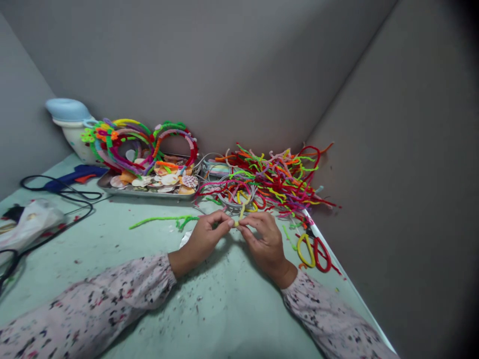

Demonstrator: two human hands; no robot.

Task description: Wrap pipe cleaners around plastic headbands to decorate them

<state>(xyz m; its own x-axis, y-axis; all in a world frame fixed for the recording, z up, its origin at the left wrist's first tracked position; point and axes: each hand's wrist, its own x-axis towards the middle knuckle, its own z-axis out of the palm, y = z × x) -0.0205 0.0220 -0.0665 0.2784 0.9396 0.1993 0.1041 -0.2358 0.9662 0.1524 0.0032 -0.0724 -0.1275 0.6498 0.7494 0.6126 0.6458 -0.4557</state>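
Note:
A pale yellow pipe cleaner is pinched between my two hands, its free end standing up and away from me. My left hand closes thumb and forefinger on its left part. From the right, my right hand grips it with the fingertips, almost touching the left ones. A bright green pipe cleaner lies on the table just beyond my left hand. Past my fingers rests a loose heap of many-coloured pipe cleaners, with bare grey wire loops at its near left side.
A metal tray holds seashells and pipe-cleaner-wrapped hoops. Red-and-yellow-handled scissors lie near the right table edge. At left are a blue glue gun, a black cable, a plastic bag and a blue-lidded container.

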